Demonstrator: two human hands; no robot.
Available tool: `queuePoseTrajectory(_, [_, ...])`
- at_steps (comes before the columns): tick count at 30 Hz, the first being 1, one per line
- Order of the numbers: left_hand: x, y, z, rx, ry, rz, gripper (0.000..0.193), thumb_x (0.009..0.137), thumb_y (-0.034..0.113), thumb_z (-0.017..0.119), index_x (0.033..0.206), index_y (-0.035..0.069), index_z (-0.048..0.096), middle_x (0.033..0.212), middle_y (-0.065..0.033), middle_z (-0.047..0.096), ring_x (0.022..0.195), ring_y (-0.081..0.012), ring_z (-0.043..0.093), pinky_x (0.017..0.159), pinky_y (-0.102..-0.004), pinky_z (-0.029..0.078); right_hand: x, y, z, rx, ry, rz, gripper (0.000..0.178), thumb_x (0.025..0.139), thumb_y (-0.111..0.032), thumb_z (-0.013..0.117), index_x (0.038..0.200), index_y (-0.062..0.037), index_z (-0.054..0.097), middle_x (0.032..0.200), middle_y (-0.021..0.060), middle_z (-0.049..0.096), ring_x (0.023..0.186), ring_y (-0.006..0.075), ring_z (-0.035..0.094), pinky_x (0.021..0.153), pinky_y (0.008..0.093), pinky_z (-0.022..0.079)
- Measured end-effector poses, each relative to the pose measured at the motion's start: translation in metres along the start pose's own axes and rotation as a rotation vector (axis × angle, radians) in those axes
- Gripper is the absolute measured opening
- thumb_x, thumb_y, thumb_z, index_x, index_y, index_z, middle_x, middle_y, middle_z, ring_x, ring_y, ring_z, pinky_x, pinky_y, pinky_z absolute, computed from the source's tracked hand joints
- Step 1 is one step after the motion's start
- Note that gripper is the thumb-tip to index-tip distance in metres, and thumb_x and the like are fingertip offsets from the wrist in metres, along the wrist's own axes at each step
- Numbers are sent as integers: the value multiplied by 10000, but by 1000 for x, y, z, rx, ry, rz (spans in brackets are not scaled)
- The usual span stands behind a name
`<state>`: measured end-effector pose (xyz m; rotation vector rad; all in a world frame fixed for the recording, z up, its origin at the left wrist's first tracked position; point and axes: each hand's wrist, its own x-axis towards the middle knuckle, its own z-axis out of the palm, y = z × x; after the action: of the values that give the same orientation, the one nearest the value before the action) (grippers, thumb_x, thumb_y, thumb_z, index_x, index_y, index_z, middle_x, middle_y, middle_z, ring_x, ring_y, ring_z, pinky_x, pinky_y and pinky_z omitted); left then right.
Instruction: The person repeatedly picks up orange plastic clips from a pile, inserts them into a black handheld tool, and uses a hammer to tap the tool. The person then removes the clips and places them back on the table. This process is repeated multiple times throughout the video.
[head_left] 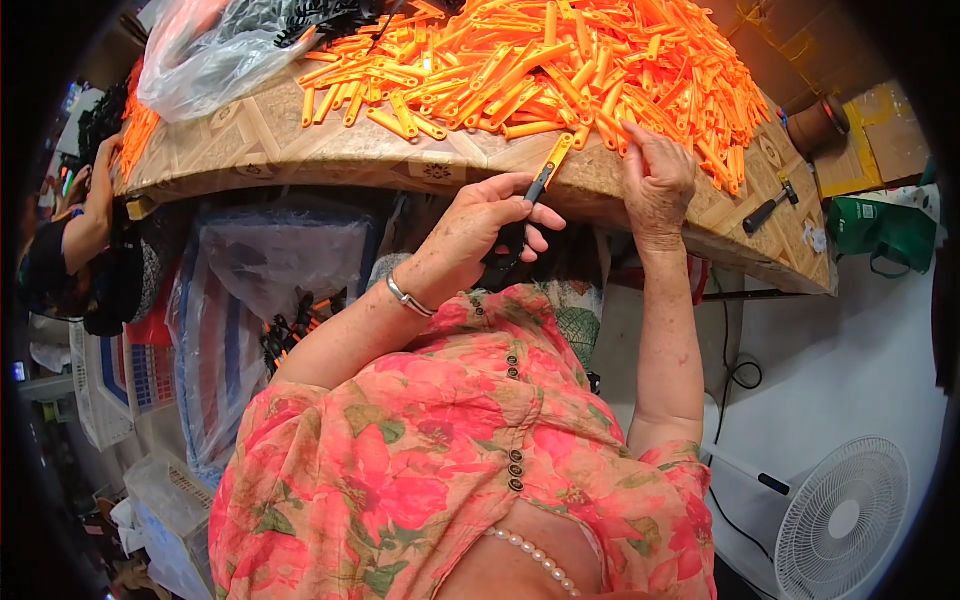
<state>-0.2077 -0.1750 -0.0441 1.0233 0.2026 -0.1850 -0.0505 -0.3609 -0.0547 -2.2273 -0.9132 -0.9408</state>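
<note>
Two hands (484, 225) (661, 187), black piece (540, 184) in left, heaped orange strips (640, 75)

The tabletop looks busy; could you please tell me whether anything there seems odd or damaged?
One small oddity: a pale, ragged patch near the right end of the tabletop, beside the hammer; it breaks the patterned surface, but I cannot tell whether it is a scrap or damage.
</note>
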Motion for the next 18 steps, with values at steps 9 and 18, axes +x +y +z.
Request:
queuePoseTrajectory(9, [2,1,0,9,1,-16,406,976,95,484,1367,-12,451,1002,-150,687,717,-125,643,618,-252,544,-14,10,-24,671,-53,544,214,938,-54,612,1129,-18,703,901,-23,645,799,41,574,739,206,495])
queuePoseTrajectory(18, [1,3,3,42,16,-21,403,970,77,474,1359,-26,462,1003,-143,686,721,-118,638,628,-248,542,-11,36,-82,514,-25,636,212,899,-63,641,1106,-35,676,864,31,665,815,63,601,702,233,492])
